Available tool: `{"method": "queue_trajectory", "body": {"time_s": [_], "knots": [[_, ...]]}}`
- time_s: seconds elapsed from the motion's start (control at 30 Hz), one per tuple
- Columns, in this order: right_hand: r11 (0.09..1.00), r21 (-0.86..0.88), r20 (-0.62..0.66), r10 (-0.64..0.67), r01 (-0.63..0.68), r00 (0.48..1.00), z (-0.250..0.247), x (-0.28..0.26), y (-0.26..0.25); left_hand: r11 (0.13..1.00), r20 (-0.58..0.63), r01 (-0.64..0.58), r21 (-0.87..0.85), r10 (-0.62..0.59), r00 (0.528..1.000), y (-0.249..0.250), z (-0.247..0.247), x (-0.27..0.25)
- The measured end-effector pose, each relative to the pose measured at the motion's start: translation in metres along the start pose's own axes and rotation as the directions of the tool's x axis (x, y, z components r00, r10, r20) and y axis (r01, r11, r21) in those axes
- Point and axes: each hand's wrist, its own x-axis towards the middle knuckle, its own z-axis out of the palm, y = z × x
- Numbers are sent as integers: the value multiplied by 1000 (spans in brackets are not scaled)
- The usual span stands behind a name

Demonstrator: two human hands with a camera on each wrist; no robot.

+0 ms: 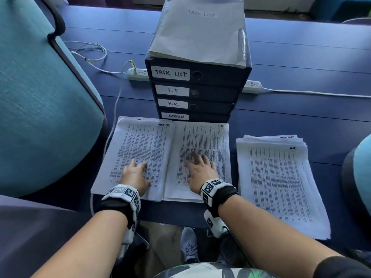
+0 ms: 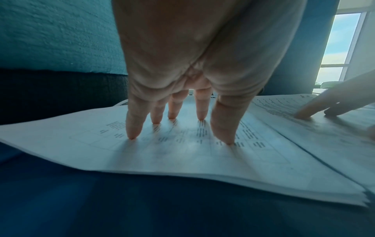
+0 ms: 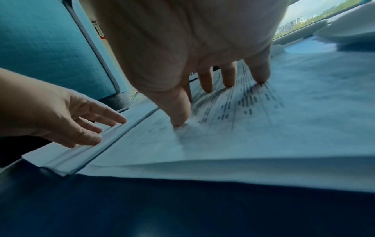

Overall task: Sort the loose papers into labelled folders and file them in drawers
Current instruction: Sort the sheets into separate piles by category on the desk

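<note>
So we've got a teal chair [image 1: 40,109] off on the left, tucked against the blue table [image 1: 301,63]. Next over, our left hand [image 1: 135,173] sits on the stack marked TASK LIST [image 1: 140,141], fingers [image 2: 133,128] spread wide and straight, tips pressing the top sheet, nothing gripped. Touching that stack's right edge is the H.R. stack [image 1: 202,137], and our right hand [image 1: 200,169] rests on it the same way, fingers splayed and flat on the page, holding nothing. Right behind both stacks stands the drawer unit [image 1: 210,91], labelled TASK LIST, I.T, H.R. and ADMIN top to bottom, with a folder [image 1: 200,33] marked TASK LIST lying on top. A power strip [image 1: 138,74] runs behind it. Further right, set apart, lies the loose pile of papers [image 1: 281,187], top sheet marked H.R.
</note>
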Motion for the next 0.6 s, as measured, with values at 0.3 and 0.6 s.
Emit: {"method": "queue_trajectory", "body": {"time_s": [0.3,0.6], "knots": [[1000,-12,22,-8,9,1000,-1,-6,16,1000,-45,8,-4,-8,999,9,0,4],[995,93,-175,-22,39,984,-19,-14,31,992,-126,-114,-46,108,986,47,4,-1]]}}
